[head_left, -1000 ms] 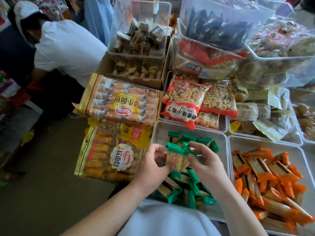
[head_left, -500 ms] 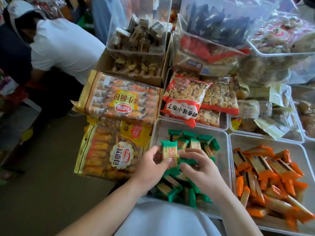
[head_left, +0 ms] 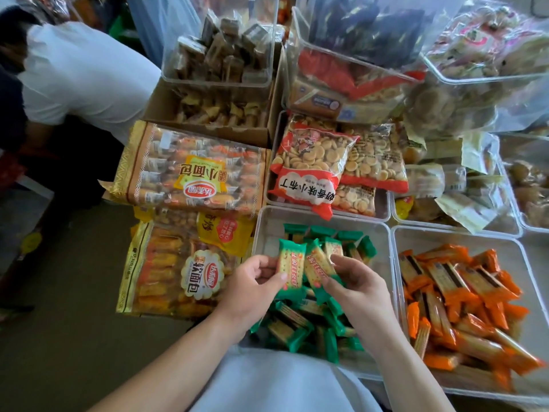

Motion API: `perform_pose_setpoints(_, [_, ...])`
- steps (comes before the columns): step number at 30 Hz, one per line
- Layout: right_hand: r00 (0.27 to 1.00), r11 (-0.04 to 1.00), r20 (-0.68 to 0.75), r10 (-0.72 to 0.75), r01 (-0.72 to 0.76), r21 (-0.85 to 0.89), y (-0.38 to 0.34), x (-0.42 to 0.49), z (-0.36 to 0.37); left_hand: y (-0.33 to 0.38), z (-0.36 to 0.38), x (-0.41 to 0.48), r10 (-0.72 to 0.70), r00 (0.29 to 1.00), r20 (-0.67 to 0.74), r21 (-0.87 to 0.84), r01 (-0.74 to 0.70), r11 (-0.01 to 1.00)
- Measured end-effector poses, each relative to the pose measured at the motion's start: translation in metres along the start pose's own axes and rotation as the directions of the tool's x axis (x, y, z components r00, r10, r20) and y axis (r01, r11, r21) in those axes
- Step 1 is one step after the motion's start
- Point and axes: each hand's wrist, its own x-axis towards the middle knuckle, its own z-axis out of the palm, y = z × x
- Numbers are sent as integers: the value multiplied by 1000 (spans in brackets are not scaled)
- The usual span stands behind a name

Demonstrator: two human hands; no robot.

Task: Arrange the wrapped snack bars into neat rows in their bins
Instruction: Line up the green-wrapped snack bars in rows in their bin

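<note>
Left hand (head_left: 249,288) pinches one green-wrapped bar (head_left: 291,264) by its edge; right hand (head_left: 353,288) grips a second green bar (head_left: 318,267) beside it, both just above the clear bin (head_left: 267,230). Beyond the hands, a short row of green bars (head_left: 323,233) stands along the far wall. Beneath the hands, a loose heap (head_left: 300,325) lies unsorted. Right of the right hand, the orange bars (head_left: 454,292) lie jumbled in their own bin. Progress judged early.

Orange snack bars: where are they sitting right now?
In the head view, the orange snack bars lie heaped in the clear bin at lower right, beside the middle bin holding green bars.
</note>
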Motion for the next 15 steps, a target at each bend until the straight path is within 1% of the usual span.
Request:
perform_pose_setpoints(2, [1000, 1000, 3, 0, 0, 9, -2, 2, -3, -1, 0, 2, 14, 1000, 8, 22, -14, 1000])
perform_pose_setpoints(5, [998, 989, 43, 41, -47, 138, -7, 5, -5, -3, 0, 5, 31, 999, 27, 60, -33, 998])
perform_pose_setpoints(7, [999, 988, 29, 46, -50, 143, -10, 10, -8, -2, 0, 7, 53, 997, 50, 119, -59, 991])
perform_pose_setpoints(9, [999, 998, -14, 49, -48, 48, -15, 18, -13, -1, 0, 10, 76, 994, 82, 179, -90, 980])
perform_pose_setpoints(11, [998, 997, -18, 54, -55, -50, -20, 27, -17, 2, 1, 13, 98, 988, 121, 225, -123, 967])
perform_pose_setpoints(15, [998, 992, 16, 55, -53, -115, -26, 41, -23, 8, 1, 17, 128, 979, 160, 269, -168, 948])
